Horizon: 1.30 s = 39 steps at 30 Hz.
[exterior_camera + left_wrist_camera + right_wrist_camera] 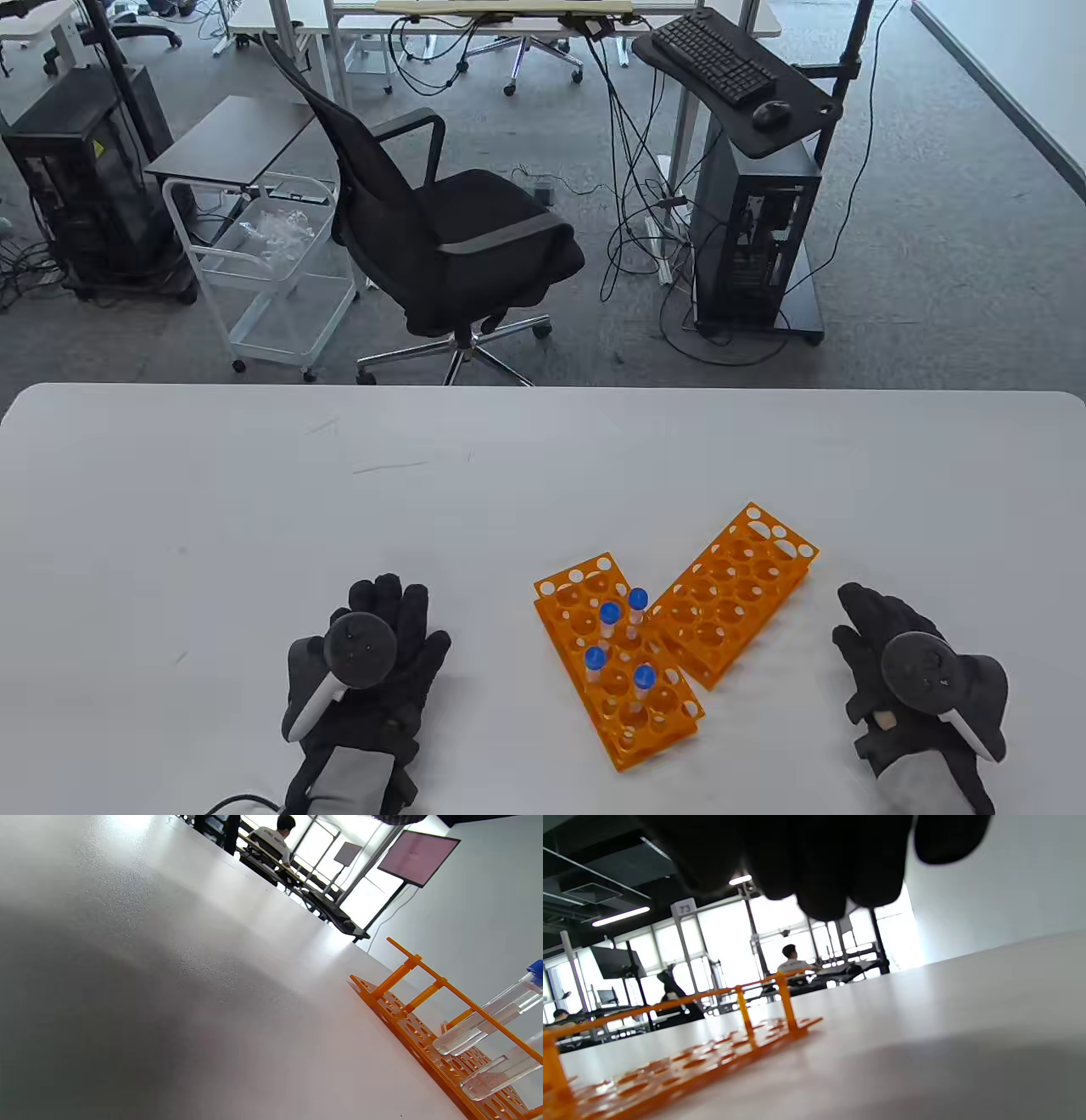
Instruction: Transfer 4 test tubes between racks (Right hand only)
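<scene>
Two orange racks lie side by side on the white table [254,509]. The nearer rack [657,734] holds several clear test tubes with blue caps [608,613]. The farther rack [730,594] to its right is empty. My right hand [878,632] rests flat on the table to the right of the empty rack, holding nothing. My left hand [394,615] rests flat on the table left of the racks, fingers spread, holding nothing. The left wrist view shows the full rack [424,1035] with tubes [488,1022]. The right wrist view shows the empty rack [712,1052] and my fingertips [823,878].
The table's far edge [543,388] runs across the middle of the table view. Beyond it stand a black office chair [441,246], a white cart [271,280] and a computer stand [755,221].
</scene>
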Tool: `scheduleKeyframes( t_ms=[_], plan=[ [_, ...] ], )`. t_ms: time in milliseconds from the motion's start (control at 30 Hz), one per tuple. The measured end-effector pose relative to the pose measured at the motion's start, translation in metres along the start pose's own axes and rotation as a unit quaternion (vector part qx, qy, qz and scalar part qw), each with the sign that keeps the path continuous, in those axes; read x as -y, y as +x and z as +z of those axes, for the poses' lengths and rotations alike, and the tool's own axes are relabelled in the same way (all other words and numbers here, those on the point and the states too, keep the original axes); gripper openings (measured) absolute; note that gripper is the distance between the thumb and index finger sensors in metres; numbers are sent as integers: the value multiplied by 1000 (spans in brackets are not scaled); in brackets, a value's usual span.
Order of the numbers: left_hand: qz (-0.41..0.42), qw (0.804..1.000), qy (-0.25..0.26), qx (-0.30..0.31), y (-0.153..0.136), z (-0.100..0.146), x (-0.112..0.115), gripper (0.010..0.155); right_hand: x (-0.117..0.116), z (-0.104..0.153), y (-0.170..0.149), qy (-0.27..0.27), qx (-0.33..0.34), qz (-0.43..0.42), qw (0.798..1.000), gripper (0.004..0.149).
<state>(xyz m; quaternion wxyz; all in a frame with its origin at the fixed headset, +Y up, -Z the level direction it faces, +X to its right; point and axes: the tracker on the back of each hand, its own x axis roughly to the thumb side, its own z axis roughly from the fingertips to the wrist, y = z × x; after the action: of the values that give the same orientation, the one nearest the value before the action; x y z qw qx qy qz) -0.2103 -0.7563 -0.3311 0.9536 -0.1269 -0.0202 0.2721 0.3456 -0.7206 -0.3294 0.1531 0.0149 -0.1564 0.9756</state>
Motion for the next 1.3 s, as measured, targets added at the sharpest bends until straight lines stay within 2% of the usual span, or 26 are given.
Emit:
scheduleKeyframes(
  t_ms=[700,1100,1300],
  plan=[
    [4,1000,-1,0,-1,-1,0,68,1,-1,5,-5,13,-4,1000,54],
    [-2,1000,2,-1,-1,0,-2,68,33,-12,38,-54,80,-22,995,54],
    [2,1000,10,0,-2,2,-5,68,38,-23,55,-46,94,-43,994,54]
  ],
)
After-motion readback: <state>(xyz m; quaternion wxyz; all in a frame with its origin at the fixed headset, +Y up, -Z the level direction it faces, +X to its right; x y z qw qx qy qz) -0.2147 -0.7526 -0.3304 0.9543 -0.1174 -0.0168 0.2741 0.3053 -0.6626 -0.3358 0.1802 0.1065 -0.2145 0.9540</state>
